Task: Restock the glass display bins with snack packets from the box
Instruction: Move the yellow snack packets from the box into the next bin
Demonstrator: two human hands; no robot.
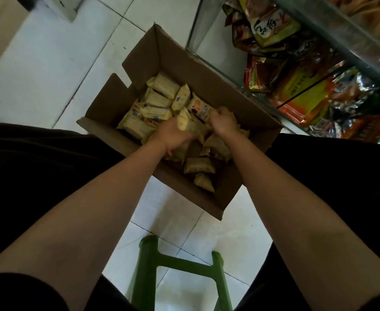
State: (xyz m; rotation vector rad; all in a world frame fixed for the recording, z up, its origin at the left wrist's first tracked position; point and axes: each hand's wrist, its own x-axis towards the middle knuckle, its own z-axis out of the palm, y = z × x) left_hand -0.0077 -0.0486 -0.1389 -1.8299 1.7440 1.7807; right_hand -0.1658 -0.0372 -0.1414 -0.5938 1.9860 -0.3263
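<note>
An open cardboard box (180, 61) stands on the floor tiles, holding several yellow snack packets (162, 86). Both my hands are down inside it. My left hand (173, 134) is closed around a yellow packet (183, 124) near the box's middle. My right hand (223, 122) is closed on more yellow packets just to the right of it. The glass display bins (220, 61) stand at the upper right, right beside the box, with orange, red and yellow bags (296, 86) inside.
A green plastic stool (153, 261) stands between my legs at the bottom. White floor tiles (50, 75) lie to the left of the box. A pale block sits on the floor at the top left.
</note>
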